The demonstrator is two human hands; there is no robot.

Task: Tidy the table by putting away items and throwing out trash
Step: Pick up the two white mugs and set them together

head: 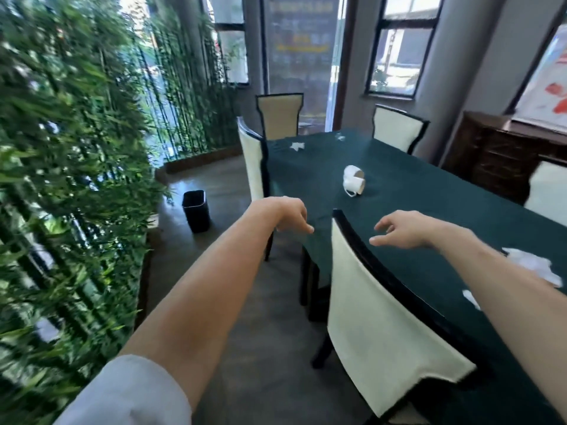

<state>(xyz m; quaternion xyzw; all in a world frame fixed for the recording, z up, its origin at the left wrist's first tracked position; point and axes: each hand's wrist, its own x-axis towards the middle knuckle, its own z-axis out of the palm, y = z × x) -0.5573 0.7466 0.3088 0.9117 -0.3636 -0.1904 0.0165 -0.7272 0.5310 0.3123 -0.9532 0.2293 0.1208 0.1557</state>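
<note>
Left fingers (pixel 302 223): loosely curled and pointing down, parted a little, holding nothing; the tips hang over the near corner of the table.
Right fingers (pixel 383 230): spread wide, thumb apart from the rest, holding nothing; they hover above the table just past the top rail of the near chair.
Left hand (pixel 288 214): empty, bare forearm stretched forward from a white sleeve (pixel 129 394), at the table's left edge.
Right hand (pixel 408 228): empty, palm down, over the table's near part, well short of the cup.
Cup (pixel 352 180): white, tipped on its side near the middle of the table, handle low and toward the camera, mouth turned right.
Near tissue (pixel 532 265): crumpled white paper on the table's right near part, partly behind the right forearm; a smaller white scrap (pixel 469 297) lies just nearer on the table.
Far tissues: one white scrap (pixel 296 146) at the table's far left corner, another (pixel 340 137) at its far edge.
Table (pixel 414 185): covered in a dark green cloth.
Chairs: near chair (pixel 377 317) pushed against the table's near side; others with cream backs stand around the table.
Bin (pixel 196 211): black, open, on the floor left of the table, well apart from it, beside the bamboo (pixel 61 179).
Cabinet (pixel 503 154): dark wood, right of the table against the wall.
</note>
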